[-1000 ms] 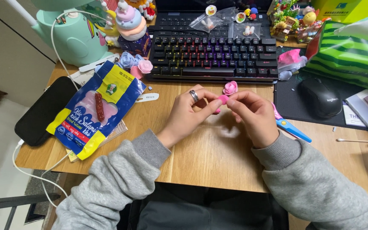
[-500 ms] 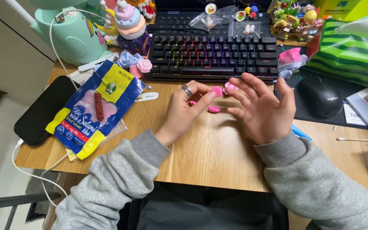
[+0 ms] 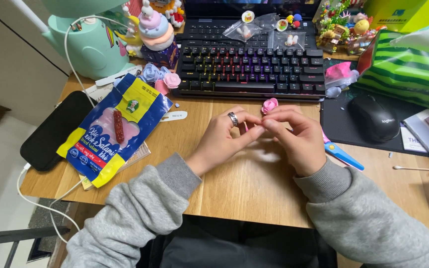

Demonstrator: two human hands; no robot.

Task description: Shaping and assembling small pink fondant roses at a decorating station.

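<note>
My left hand (image 3: pixel 224 136), with a ring on one finger, and my right hand (image 3: pixel 296 139) meet fingertip to fingertip over the wooden desk (image 3: pixel 254 188). Together they pinch a small pink clay piece (image 3: pixel 247 127), of which only a sliver shows between the fingers. A finished pink clay rose (image 3: pixel 269 104) lies on the desk just beyond my fingers, in front of the black keyboard (image 3: pixel 251 69). Both sleeves are grey.
A blue and yellow snack bag (image 3: pixel 110 131) and a black phone (image 3: pixel 55 130) lie at the left. More clay flowers (image 3: pixel 157 78) sit by the keyboard. On the right are a black mouse (image 3: pixel 373 118), a blue-handled tool (image 3: pixel 343 155), a cotton swab (image 3: pixel 415 169) and a watermelon-striped box (image 3: pixel 410 69).
Half a second ago my hands were spread open above the desk with pink pieces at the fingertips. They have closed together again and pinch the pink piece.
</note>
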